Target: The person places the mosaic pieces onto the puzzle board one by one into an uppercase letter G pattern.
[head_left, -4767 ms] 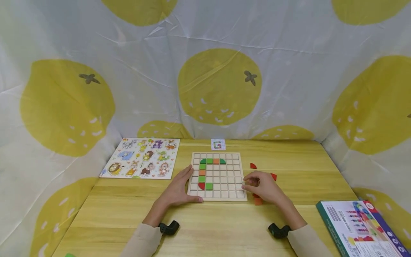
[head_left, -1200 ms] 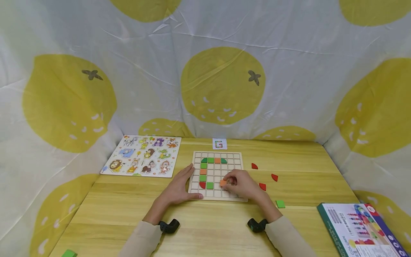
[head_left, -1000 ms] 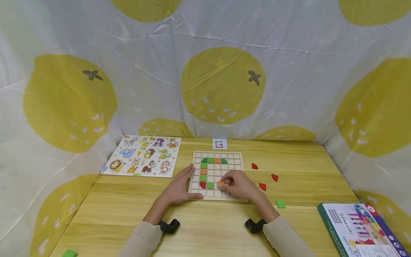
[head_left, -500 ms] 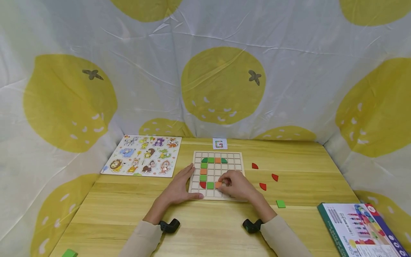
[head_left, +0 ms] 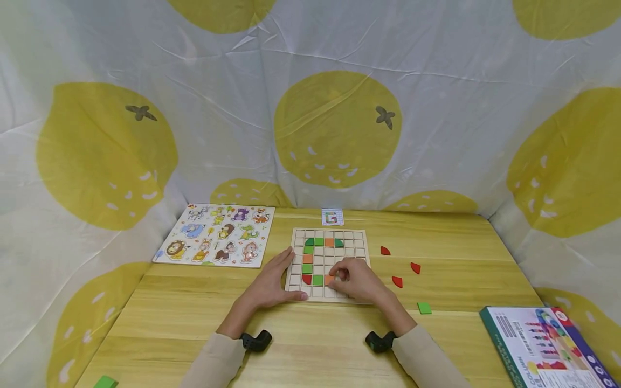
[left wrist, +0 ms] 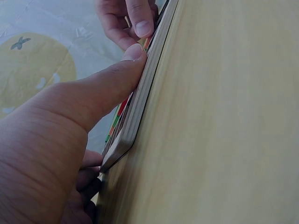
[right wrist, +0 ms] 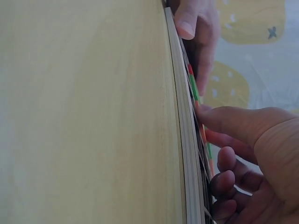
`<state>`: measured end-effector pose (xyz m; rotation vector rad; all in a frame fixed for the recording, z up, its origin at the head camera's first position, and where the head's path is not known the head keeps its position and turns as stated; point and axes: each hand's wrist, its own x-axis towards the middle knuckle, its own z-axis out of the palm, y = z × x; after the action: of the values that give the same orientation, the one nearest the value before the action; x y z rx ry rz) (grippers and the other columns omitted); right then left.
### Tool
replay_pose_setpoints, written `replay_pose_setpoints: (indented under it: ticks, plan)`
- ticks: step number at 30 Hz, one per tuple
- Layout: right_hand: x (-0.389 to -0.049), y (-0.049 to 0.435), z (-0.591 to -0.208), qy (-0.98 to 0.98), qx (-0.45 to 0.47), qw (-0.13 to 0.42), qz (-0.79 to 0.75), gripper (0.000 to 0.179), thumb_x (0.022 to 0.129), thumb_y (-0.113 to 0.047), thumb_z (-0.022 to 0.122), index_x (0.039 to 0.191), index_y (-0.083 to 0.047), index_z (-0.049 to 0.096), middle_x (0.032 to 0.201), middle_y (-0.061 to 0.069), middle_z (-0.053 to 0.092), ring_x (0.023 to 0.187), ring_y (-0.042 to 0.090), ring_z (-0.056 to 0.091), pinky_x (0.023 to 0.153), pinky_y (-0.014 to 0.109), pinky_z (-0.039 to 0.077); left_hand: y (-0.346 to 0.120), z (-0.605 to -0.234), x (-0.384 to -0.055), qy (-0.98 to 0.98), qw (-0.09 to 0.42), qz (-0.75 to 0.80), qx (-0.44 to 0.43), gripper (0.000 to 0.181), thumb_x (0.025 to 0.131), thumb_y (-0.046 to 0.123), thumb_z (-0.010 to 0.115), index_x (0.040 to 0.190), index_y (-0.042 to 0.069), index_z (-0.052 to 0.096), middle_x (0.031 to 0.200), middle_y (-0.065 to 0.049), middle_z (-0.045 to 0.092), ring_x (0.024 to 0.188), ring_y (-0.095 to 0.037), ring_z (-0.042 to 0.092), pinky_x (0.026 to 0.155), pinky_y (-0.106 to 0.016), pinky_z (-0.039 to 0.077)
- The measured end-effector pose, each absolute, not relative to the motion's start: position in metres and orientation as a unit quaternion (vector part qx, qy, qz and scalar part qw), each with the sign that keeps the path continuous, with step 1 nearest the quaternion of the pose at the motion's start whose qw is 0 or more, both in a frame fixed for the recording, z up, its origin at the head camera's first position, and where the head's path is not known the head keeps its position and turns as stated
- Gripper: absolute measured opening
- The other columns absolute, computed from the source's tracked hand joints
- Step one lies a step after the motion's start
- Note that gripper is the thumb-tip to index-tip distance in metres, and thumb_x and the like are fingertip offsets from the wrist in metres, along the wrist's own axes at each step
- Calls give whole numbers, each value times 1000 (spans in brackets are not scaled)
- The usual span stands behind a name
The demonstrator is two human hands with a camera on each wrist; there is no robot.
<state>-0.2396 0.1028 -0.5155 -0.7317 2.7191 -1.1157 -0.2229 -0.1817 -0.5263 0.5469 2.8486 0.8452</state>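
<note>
A wooden grid board (head_left: 360, 243) lies in front of me, with green, orange and red tiles along its top row, left column and lower row. My right hand (head_left: 359, 281) pinches a square orange tile (head_left: 328, 279) between thumb and forefinger, down at the grid beside a green square tile (head_left: 317, 280). Spread around the board's near left corner is my left hand (head_left: 268, 284), fingers straight along the side and thumb (left wrist: 117, 77) on the near edge. From the right wrist view, the right thumb (right wrist: 224, 116) rests at the tiles on the board.
Three red quarter-round pieces, one nearest the board (head_left: 397, 282), and a green square (head_left: 424, 308) lie to the right. A pattern card (head_left: 332, 217) sits behind the board. An animal puzzle (head_left: 215, 237) lies left, a game box (head_left: 548, 345) at right, a green piece (head_left: 104, 382) front left.
From beside the board, my right hand has picked up the orange tile, carried it left over the grid and lowered it next to the green square. My left hand has stayed in place.
</note>
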Motion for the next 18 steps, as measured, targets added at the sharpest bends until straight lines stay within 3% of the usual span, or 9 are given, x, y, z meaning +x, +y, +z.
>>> replay_pose_setpoints:
  ticks: [18]
  plan:
    - [-239,122,-511,886,-187,47,-422,9,90,-23,82,97,-20,77,75,-5,57,68,11,51,60,21,41,-181,-526,-223,939,52,287,185,123,74,72,79,163,4,29,173,-9,19,158,-36,21,126,-57,25]
